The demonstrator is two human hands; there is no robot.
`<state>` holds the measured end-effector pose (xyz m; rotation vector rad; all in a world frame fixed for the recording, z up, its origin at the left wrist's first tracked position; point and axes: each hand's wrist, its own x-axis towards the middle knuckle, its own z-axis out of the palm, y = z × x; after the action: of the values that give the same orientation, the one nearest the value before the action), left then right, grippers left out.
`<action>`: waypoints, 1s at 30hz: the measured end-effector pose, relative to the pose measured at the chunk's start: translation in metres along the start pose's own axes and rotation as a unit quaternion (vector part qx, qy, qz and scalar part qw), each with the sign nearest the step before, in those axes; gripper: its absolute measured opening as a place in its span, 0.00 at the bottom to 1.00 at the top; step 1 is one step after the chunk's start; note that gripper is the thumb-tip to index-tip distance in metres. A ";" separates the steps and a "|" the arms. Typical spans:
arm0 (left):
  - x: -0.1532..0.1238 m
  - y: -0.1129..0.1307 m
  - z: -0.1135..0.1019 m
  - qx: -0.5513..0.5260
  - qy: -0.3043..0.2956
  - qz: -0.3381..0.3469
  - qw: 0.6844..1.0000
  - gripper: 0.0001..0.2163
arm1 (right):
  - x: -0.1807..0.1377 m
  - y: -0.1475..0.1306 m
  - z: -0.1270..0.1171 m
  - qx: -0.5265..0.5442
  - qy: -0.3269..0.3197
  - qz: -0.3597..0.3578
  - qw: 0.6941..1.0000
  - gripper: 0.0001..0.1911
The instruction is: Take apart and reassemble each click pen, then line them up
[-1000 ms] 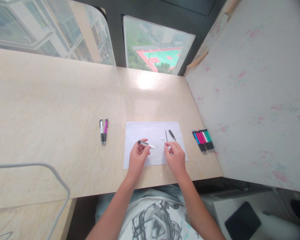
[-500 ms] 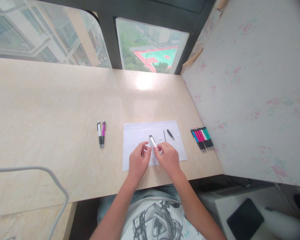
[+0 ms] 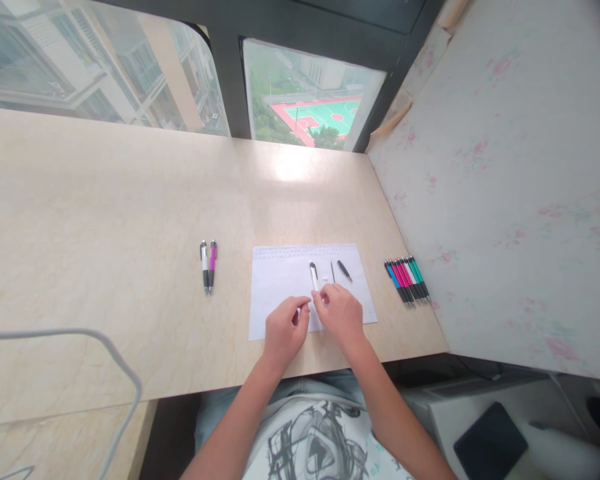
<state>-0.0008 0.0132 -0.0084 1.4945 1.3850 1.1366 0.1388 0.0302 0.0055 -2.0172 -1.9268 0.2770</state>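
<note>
My right hand (image 3: 341,313) pinches the lower end of a white pen barrel (image 3: 313,275) with a dark clip at its top, upright over the paper. Close beside it, my left hand (image 3: 286,327) has its thumb and forefinger pressed together; whatever lies between them is too small to make out. Both hands are above a white sheet of paper (image 3: 280,277) with faint writing along its top. To the right of the barrel lie a tiny white piece (image 3: 325,279), a thin dark refill (image 3: 333,272) and a black pen grip section (image 3: 345,271).
Two assembled pens, one white (image 3: 205,267) and one purple (image 3: 213,267), lie left of the paper. A row of several coloured pens (image 3: 407,280) lies near the wallpapered wall (image 3: 480,200). A grey cable (image 3: 105,350) curves over the table's left front (image 3: 170,347).
The white barrel has turned more upright in my right hand. My left hand has drawn slightly back from it, its fingertips now closed together. The view has shifted a little.
</note>
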 end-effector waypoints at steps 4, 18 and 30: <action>-0.008 0.002 -0.004 0.046 -0.016 0.044 0.998 0.09 | -0.022 0.007 -0.003 0.065 -0.004 -0.052 0.997 0.19; -0.029 0.000 -0.001 0.189 -0.145 0.111 0.965 0.08 | -0.054 0.060 0.007 0.190 0.050 -0.049 0.979 0.24; -0.030 0.003 -0.001 0.218 -0.146 0.082 0.961 0.10 | -0.055 0.070 0.007 0.268 0.114 -0.007 0.957 0.24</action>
<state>-0.0006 -0.0171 -0.0081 2.0305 1.3765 0.6867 0.1980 -0.0251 -0.0320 -1.5973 -1.5167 0.4815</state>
